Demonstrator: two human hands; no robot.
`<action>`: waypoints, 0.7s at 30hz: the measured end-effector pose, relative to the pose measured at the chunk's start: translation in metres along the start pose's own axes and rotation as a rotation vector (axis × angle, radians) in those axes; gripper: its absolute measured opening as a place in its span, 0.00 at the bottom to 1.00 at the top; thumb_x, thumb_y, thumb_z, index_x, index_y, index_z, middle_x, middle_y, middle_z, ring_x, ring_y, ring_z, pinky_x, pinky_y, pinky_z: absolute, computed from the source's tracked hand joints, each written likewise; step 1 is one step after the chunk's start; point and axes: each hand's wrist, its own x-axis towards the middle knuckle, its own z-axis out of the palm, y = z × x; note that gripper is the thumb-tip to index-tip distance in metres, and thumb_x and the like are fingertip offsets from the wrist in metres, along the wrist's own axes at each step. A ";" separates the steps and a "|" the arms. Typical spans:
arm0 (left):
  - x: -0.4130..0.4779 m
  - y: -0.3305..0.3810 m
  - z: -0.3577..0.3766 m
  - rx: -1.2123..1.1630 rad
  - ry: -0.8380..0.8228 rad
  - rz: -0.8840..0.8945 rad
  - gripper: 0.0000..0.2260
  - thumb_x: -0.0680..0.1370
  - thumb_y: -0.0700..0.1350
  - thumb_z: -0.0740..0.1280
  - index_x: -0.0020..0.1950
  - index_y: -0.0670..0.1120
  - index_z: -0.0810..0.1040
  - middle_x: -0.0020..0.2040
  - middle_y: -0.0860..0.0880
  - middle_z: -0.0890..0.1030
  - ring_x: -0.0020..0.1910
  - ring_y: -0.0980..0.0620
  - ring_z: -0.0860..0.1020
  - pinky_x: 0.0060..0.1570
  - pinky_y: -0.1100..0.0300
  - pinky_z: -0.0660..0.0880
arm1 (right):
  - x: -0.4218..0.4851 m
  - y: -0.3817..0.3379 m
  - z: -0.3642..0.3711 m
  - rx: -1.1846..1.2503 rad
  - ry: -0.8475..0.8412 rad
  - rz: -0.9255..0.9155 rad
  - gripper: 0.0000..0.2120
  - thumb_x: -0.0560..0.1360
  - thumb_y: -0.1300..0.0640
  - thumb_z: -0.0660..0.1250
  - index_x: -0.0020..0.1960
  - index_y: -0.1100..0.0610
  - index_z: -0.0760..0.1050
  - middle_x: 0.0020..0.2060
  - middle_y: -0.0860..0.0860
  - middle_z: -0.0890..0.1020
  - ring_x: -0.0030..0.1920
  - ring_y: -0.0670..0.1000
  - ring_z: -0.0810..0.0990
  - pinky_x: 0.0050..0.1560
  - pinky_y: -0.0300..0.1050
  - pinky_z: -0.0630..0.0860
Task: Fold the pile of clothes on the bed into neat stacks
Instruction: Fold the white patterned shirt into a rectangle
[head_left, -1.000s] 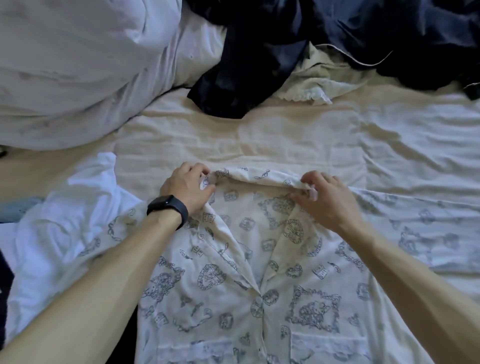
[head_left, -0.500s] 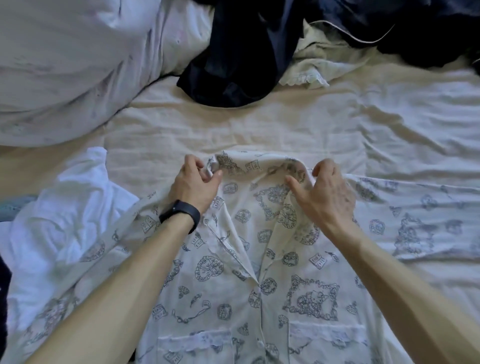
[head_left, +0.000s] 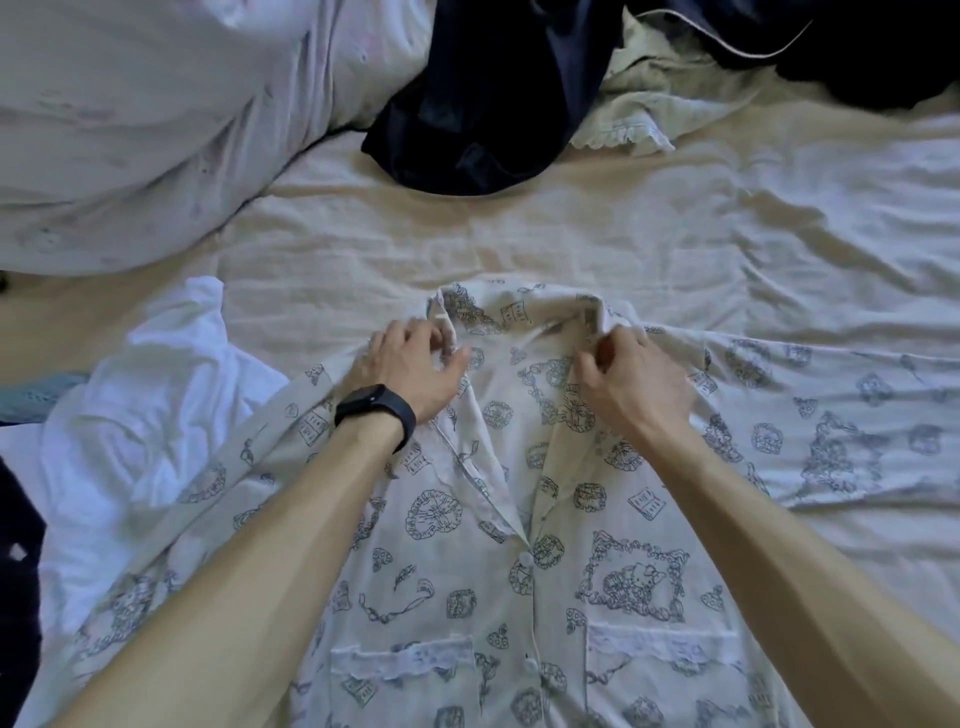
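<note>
- The bed (head_left: 519, 244), covered by a creased cream sheet, filled the frame; the patterned pyjama shirt (head_left: 467, 545) lay front-up across its lower centre, buttoned, with sleeves spread to the left and right edges.
- The unfolded pile remained along the top: a dark navy garment (head_left: 467, 104) at upper centre and a pale lace-edged garment (head_left: 628, 104) just to its right.
- A white garment (head_left: 135, 410) lay crumpled at centre left, partly under the shirt's sleeve.
- The collar (head_left: 514, 312), flattened under both hands a second before, was now raised into a standing arch at the shirt's top edge.
- The left hand (head_left: 410, 364), wearing a black watch (head_left: 376, 410), was pinched on the collar's left end; thumb and fingers were closed on cloth.
- The right hand (head_left: 634, 379) was likewise pinched on the collar's right end, the two hands being held apart.
- The shirt was judged still at the straightening stage, no fold having yet been made.
</note>
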 end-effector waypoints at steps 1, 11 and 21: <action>-0.001 -0.004 0.001 0.033 0.036 -0.007 0.23 0.77 0.70 0.51 0.55 0.56 0.74 0.53 0.51 0.74 0.55 0.48 0.73 0.53 0.50 0.71 | -0.001 0.003 0.000 -0.027 -0.011 0.006 0.21 0.80 0.37 0.55 0.56 0.53 0.72 0.53 0.52 0.78 0.49 0.58 0.79 0.49 0.54 0.76; -0.006 -0.023 0.008 0.175 0.139 0.293 0.30 0.82 0.62 0.45 0.82 0.51 0.47 0.82 0.50 0.47 0.81 0.51 0.47 0.75 0.44 0.38 | 0.006 -0.008 0.009 -0.063 0.234 -0.342 0.25 0.83 0.48 0.56 0.79 0.54 0.61 0.79 0.54 0.62 0.78 0.54 0.60 0.74 0.60 0.61; 0.010 -0.022 0.024 0.053 0.096 0.205 0.32 0.78 0.65 0.51 0.80 0.62 0.44 0.81 0.47 0.55 0.80 0.46 0.56 0.76 0.38 0.49 | 0.027 0.024 -0.003 0.124 0.184 -0.206 0.32 0.79 0.36 0.60 0.76 0.54 0.65 0.71 0.56 0.74 0.70 0.56 0.69 0.70 0.56 0.67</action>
